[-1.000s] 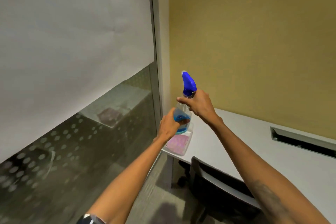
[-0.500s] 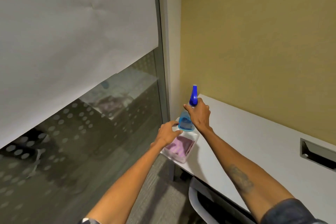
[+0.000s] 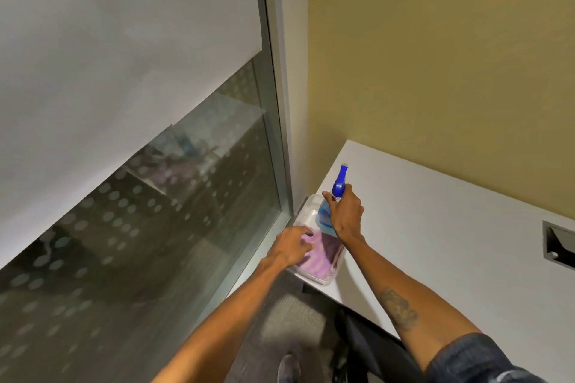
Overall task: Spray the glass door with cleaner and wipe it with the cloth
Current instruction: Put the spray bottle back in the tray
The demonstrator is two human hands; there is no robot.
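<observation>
The spray bottle, clear with blue liquid and a blue trigger head, stands upright in the far end of a clear plastic tub at the desk's left corner. My right hand is closed around the bottle's neck. A pink cloth lies in the tub's near end. My left hand rests on the cloth with bent fingers; whether it grips the cloth is unclear. The glass door, with rows of frosted dots, is to the left of the tub.
A white sheet covers the upper glass. The white desk runs along a yellow wall and has a cable slot at right. A dark chair stands under the desk edge, on grey carpet.
My right hand has lowered the bottle from mid-air into the tub. My left hand left the bottle's base and moved down onto the pink cloth. The view tilted downward.
</observation>
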